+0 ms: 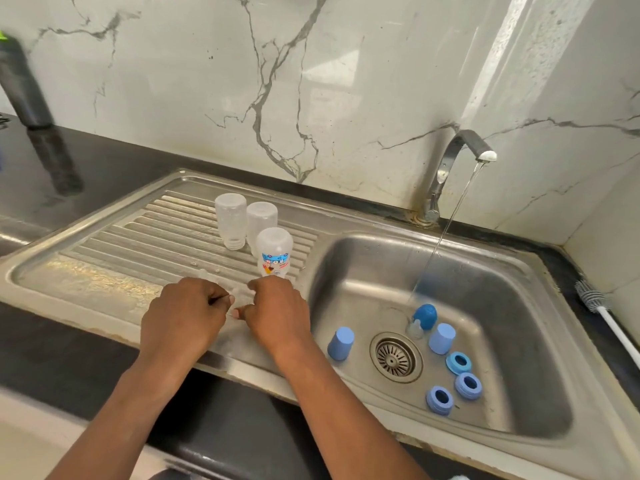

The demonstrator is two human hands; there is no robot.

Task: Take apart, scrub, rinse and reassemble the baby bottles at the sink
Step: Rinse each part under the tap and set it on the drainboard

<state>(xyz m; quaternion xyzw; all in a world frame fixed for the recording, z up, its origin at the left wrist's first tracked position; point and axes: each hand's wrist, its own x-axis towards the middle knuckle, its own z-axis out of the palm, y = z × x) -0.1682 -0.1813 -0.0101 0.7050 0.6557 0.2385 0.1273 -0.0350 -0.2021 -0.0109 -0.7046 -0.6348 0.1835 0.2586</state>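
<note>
Three clear baby bottles stand upside down on the steel drainboard (104, 271): two plain ones (230, 220) (262, 220) and a printed one (274, 252). My left hand (187, 317) and right hand (277, 313) meet in front of them, fingers curled, pinching a small clear teat (238, 296) that is barely visible. Another clear teat (204, 271) lies on the drainboard. In the sink basin (519, 289) sit two pale blue caps (341, 342) (442, 337), a darker blue cap (425, 316), a clear teat (415, 329) and three blue rings (459, 362) (468, 386) (440, 400).
The tap (450, 161) runs, its stream falling onto the darker blue cap. A bottle brush (595, 303) with a white handle lies on the black counter right of the sink. A dark flask (20, 81) stands at the far left by the marble wall.
</note>
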